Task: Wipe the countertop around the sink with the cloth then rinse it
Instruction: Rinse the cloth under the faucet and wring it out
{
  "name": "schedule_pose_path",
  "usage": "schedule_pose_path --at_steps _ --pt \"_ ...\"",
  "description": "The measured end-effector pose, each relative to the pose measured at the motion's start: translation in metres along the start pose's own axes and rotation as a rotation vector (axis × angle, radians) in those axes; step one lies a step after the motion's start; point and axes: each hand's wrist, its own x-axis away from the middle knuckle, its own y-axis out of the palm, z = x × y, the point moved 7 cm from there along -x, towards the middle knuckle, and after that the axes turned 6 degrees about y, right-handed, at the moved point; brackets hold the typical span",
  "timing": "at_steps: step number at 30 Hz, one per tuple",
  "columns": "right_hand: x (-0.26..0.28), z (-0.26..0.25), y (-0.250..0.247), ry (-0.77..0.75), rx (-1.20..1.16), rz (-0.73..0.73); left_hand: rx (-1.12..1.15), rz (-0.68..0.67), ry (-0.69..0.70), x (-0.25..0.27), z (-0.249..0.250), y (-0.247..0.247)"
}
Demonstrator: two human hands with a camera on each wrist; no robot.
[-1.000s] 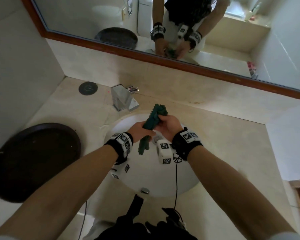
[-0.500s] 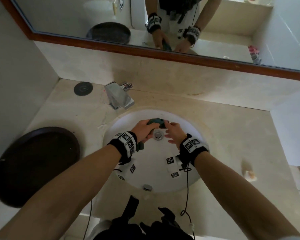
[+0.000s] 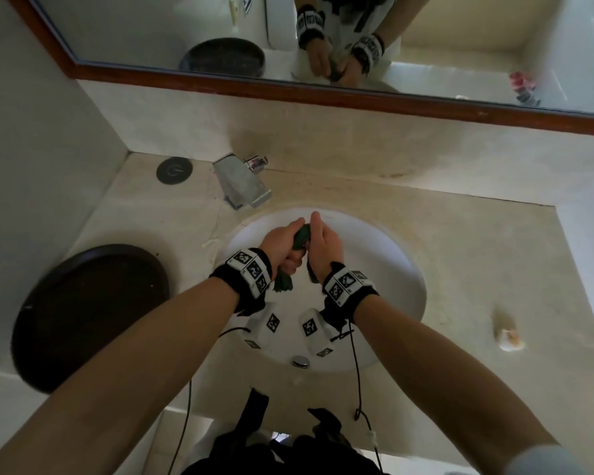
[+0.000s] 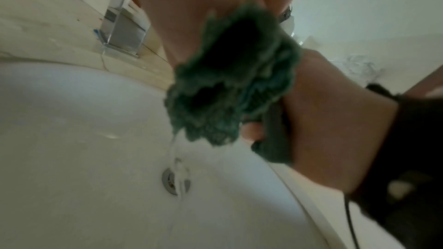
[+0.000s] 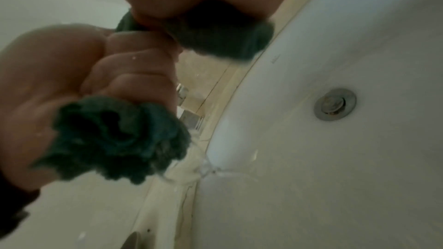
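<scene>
The dark green cloth (image 3: 301, 237) is bunched into a twisted roll over the white sink basin (image 3: 395, 279). My left hand (image 3: 282, 246) grips its lower part in a fist, and a frayed end (image 3: 283, 286) hangs below the wrist. My right hand (image 3: 324, 248) grips the upper part right beside the left. In the left wrist view water runs off the cloth (image 4: 230, 86) toward the drain (image 4: 174, 180). The right wrist view shows the cloth (image 5: 115, 139) sticking out of the left fist (image 5: 100, 75), with the drain (image 5: 334, 104) beyond.
A chrome faucet (image 3: 242, 185) stands at the basin's back left. The beige countertop (image 3: 487, 255) surrounds the sink. On it are a dark round tray (image 3: 83, 313) at the left, a small black disc (image 3: 174, 170) in the back corner and a pale lump (image 3: 506, 332) at the right. A mirror hangs behind.
A second ago both hands held the cloth upright. Then the right hand let go while the left lowered it. Now both hands grip the cloth, twisted, and water runs out.
</scene>
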Motion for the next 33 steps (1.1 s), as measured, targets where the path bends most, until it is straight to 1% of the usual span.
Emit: schedule_pose_path --at_steps 2,3,4,6,7,8,9,11,12,14,15,17,19,21,23,25,27,28,30,31,33 --pt "-0.002 -0.009 -0.001 -0.049 0.202 -0.026 -0.119 0.035 0.014 0.003 0.003 -0.004" --pt "-0.005 -0.011 0.001 -0.079 0.309 -0.071 -0.234 0.036 0.043 0.003 0.005 -0.006" --pt "-0.007 -0.011 0.002 -0.079 0.394 -0.126 -0.401 0.033 0.094 0.002 0.008 -0.008" --pt "-0.014 -0.001 0.002 -0.014 0.470 -0.184 -0.702 0.038 0.197 0.002 0.014 -0.010" --pt "-0.019 0.005 0.002 0.010 0.555 -0.207 -0.770 0.050 0.221 0.002 0.015 -0.013" --pt "-0.020 0.009 0.002 0.073 0.593 -0.245 -0.838 0.039 0.245 0.001 0.015 -0.014" --pt "-0.022 0.015 0.002 0.120 0.617 -0.292 -0.922 0.010 0.279 0.002 0.014 -0.014" --pt "-0.026 0.024 -0.001 0.227 0.536 -0.333 -1.131 -0.058 0.368 0.003 0.013 -0.009" --pt "-0.024 0.026 -0.003 0.290 0.483 -0.383 -1.228 -0.081 0.417 0.003 0.012 -0.008" --pt "-0.019 0.029 -0.003 0.402 0.384 -0.523 -1.308 -0.081 0.520 0.005 0.013 -0.006" --pt "-0.017 0.028 -0.002 0.425 0.339 -0.580 -1.294 -0.073 0.563 0.005 0.014 -0.007" --pt "-0.018 0.023 -0.004 0.445 0.201 -0.632 -1.208 -0.065 0.615 0.005 0.013 -0.007" --pt "-0.020 0.023 -0.008 0.524 -0.004 -0.569 -1.035 -0.031 0.606 0.005 0.014 -0.007" --pt "-0.020 0.027 -0.012 0.588 -0.135 -0.480 -0.815 0.022 0.534 0.002 0.016 -0.010" --pt "-0.019 0.027 -0.017 0.595 -0.282 -0.366 -0.630 0.049 0.433 -0.002 0.015 -0.012" --pt "-0.021 0.023 -0.028 0.482 -0.374 -0.206 -0.432 0.046 0.275 -0.003 0.011 -0.014" --pt "-0.020 0.020 -0.037 0.296 -0.319 -0.072 -0.249 0.048 0.127 -0.003 0.007 -0.014" --pt "-0.019 0.019 -0.038 0.200 -0.270 -0.050 -0.174 0.048 0.080 -0.002 0.007 -0.014" --pt "-0.012 0.014 -0.030 0.020 -0.134 -0.067 -0.052 0.028 0.024 -0.002 0.007 -0.010" --pt "-0.009 0.011 -0.024 -0.049 -0.068 -0.088 0.001 0.012 0.006 -0.002 0.007 -0.007" --pt "-0.004 0.002 -0.011 -0.124 -0.012 -0.106 0.088 -0.020 -0.006 -0.001 0.009 -0.003"
